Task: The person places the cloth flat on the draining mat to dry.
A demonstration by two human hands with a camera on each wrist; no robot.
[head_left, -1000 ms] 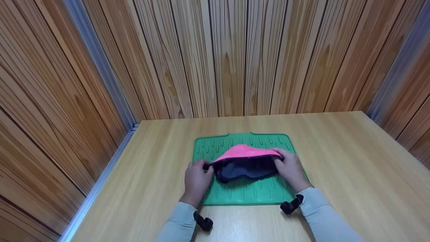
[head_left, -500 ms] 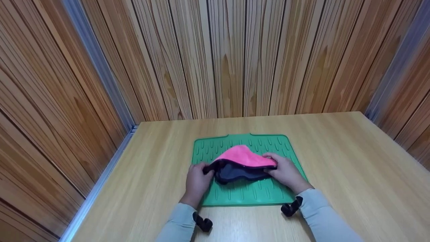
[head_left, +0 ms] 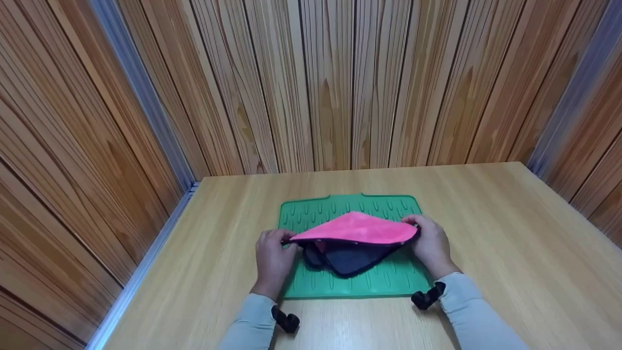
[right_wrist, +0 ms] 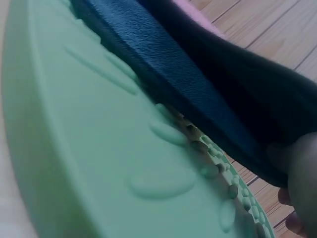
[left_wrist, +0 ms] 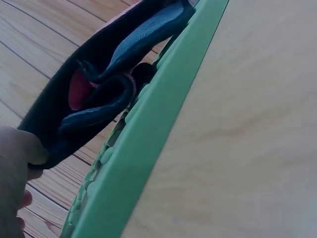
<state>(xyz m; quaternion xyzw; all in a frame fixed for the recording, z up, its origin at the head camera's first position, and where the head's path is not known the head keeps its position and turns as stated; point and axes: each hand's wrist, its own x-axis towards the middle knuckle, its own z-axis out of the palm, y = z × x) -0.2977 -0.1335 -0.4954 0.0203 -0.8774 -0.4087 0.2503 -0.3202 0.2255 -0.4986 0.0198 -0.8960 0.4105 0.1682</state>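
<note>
A two-sided cloth [head_left: 357, 228], pink on top and dark blue-grey beneath with a dark edging, spans the space between both hands over a green ridged mat [head_left: 350, 290]. At the cloth's left end, my left hand [head_left: 273, 260] pinches a corner between thumb and fingers. My right hand [head_left: 433, 247] grips the opposite corner. The pink side peaks at the back, while a dark flap hangs toward me at the front. In the left wrist view the cloth [left_wrist: 96, 116] shows loose folds with a bit of pink inside. The right wrist view shows the dark underside [right_wrist: 163, 64] close over the mat.
The mat lies flat on a light wooden table [head_left: 204, 272]. Wood-plank walls [head_left: 335, 87] stand behind the table and on both sides, with a metal strip [head_left: 141, 265] along the left edge. Black wrist mounts [head_left: 285, 320] sit at both cuffs.
My hands have moved apart, the right one outward to the right and the left one slightly left. The cloth's front edge is drawn straighter, and its dark flap hangs lower as a point.
</note>
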